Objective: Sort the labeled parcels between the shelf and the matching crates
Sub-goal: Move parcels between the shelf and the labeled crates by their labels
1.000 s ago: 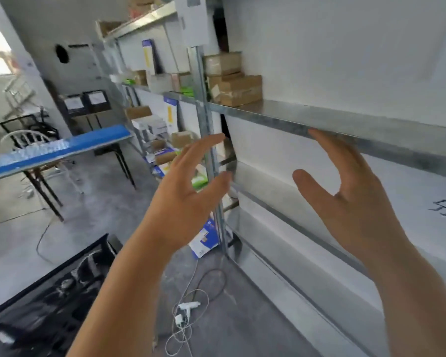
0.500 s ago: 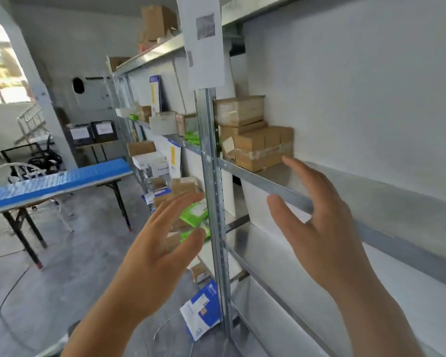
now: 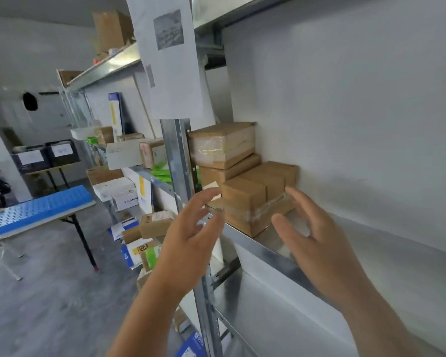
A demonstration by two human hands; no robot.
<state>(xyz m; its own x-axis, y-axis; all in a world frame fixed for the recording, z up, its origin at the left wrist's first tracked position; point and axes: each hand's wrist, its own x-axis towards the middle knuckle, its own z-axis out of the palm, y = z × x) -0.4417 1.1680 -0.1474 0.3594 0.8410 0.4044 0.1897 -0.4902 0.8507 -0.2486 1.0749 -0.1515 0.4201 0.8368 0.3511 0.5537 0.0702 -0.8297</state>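
A stack of brown cardboard parcels (image 3: 245, 199) sits on the metal shelf (image 3: 265, 253) just right of the upright post (image 3: 178, 161). A taped parcel (image 3: 222, 144) lies on top of the stack. My left hand (image 3: 191, 240) is open in front of the post, fingers spread, just left of the lowest parcels. My right hand (image 3: 312, 243) is open over the shelf edge, its fingertips close to the right side of the stack. Neither hand holds anything. Two dark crates (image 3: 45, 155) with white labels stand on a far table.
More boxes and parcels (image 3: 129, 155) fill the shelf bay to the left, several on lower levels. A blue folding table (image 3: 34, 215) stands at the left on the grey floor. A white sheet (image 3: 170, 55) hangs on the post. The shelf stretches bare to the right.
The view has moved closer to the shelf and upward. Both hands have risen and closed in on the parcel stack, one on each side of it.
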